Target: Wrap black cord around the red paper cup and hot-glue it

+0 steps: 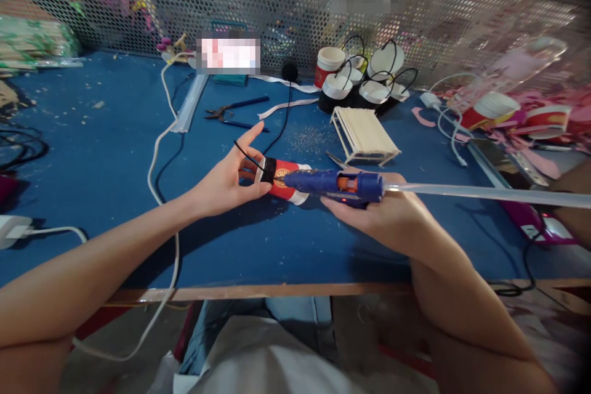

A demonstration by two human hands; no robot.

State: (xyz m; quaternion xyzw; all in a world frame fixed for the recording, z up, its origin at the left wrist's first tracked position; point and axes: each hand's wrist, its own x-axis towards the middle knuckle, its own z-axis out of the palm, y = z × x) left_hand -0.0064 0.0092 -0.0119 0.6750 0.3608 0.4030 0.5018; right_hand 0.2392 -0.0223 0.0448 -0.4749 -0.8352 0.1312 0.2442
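My left hand (239,175) grips a small red and white paper cup (294,196) lying on its side, thumb and fingers round its black-banded end. A thin black strand sticks out from that end. Closed round a blue hot glue gun (318,182), my right hand (373,212) points its nozzle at the cup's printed side, by the black band. Whether the nozzle touches the cup I cannot tell. A long clear glue stick (484,193) runs out of the gun's back to the right. Part of the cup is hidden behind the gun.
Pliers (226,112) lie open beyond my left hand. A small wooden stick rack (364,132) stands behind the gun, with several cups with black handles (337,86) further back. A white cable (154,166) crosses the table's left side. Pink scraps and a red cup (492,109) lie at right.
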